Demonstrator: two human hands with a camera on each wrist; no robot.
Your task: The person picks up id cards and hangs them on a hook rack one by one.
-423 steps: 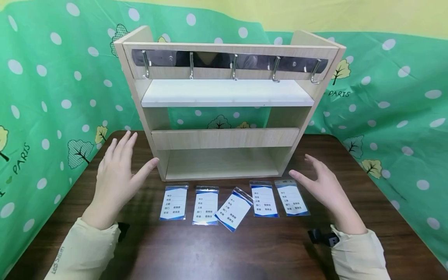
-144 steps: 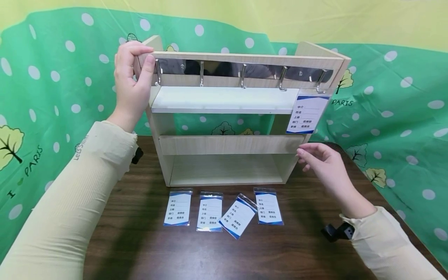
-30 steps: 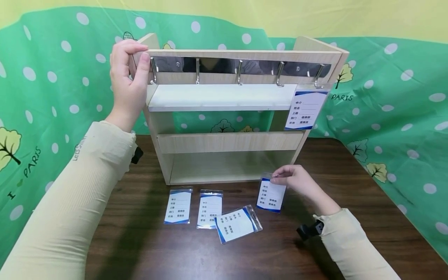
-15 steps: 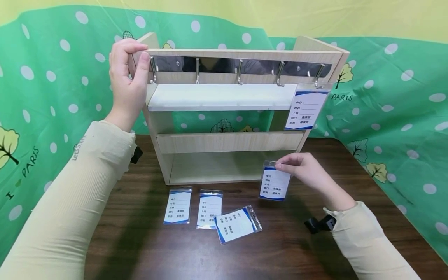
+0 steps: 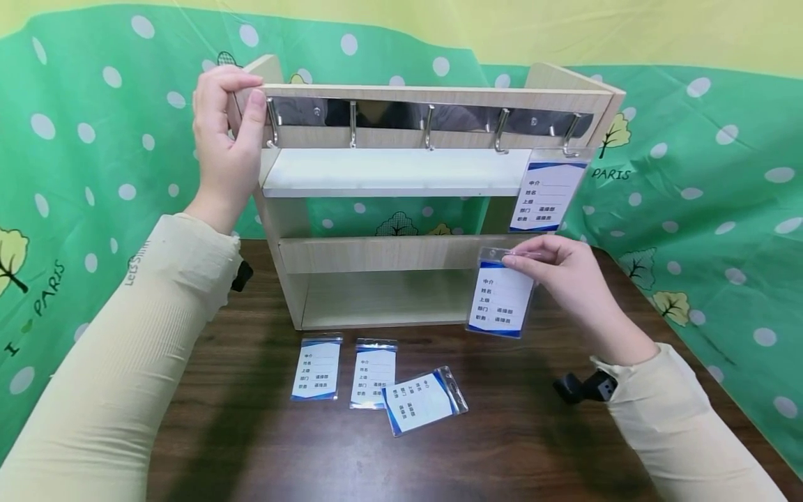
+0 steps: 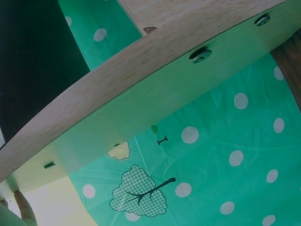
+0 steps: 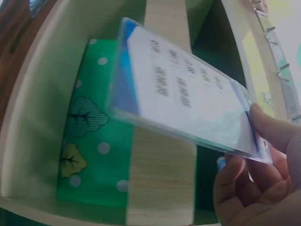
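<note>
My right hand [image 5: 567, 282] pinches a clear-sleeved name badge [image 5: 500, 296] by its top corner, between thumb and fingers. This badge hangs upright in front of the shelf's lower right, raised above the table; the right wrist view shows its printed face [image 7: 183, 94] close up. My left hand [image 5: 224, 139] grips the upper left corner of the wooden shelf unit [image 5: 408, 253], thumb on the front. Only a few fingertips [image 6: 23, 207] show in the left wrist view. Another badge [image 5: 548, 199] hangs from the rightmost hook [image 5: 571, 134].
Along the shelf's top runs a metal strip [image 5: 389, 115] with several hooks. On the dark wooden table [image 5: 351, 467] lie a left badge [image 5: 316, 369], a middle badge [image 5: 373, 369] and a sideways badge [image 5: 420, 401] overlapping the middle one. Behind hangs a green dotted cloth [image 5: 94, 174].
Since the oldest frame, one badge has come onto the rightmost hook and my left hand onto the shelf. A second badge has risen from the table in my right hand; the sideways badge has turned.
</note>
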